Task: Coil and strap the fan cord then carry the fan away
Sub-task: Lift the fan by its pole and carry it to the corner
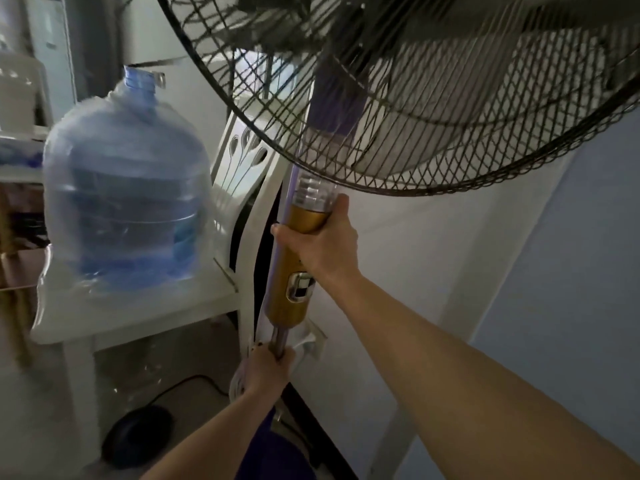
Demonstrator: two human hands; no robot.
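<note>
In the head view my right hand (317, 244) has fingers clenched round the gold column (287, 299) of the fan (313, 192) just under its grille (467, 109), my left hand (268, 370) grasping the thin pole (277, 337) below. I'd lift evenly, keeping it upright and clear of the water bottle (124, 195).

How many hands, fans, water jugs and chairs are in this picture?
Hands: 2, left hand and right hand, both holding the pedestal fan
Pedestal fan: 1
Blue water jug: 1
White plastic chair: 1
Total: 5
</note>
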